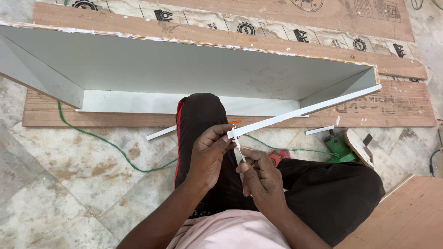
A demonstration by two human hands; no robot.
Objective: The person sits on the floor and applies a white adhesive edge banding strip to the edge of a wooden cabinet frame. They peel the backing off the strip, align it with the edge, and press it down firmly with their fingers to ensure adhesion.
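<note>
Green power tool [340, 148] partly behind knee.

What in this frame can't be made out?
Head view only:
- What the right hand grips: a thin white sliver, mostly hidden by fingers.
- Orange tool: only its tip shows behind the white strip that the left hand pinches.
- Green power tool: partly hidden by a wood piece.
- White cabinet: left end cut off by the frame.

Open white box frame [184, 69] lies on plywood sheets [277, 41], well beyond the grip. Green cable [106, 143] runs across the marble floor [60, 184] to its left. Green power tool [339, 146] and short white offcut [319, 130] lie to its right. Wooden panel [406, 216] sits at lower right.
</note>
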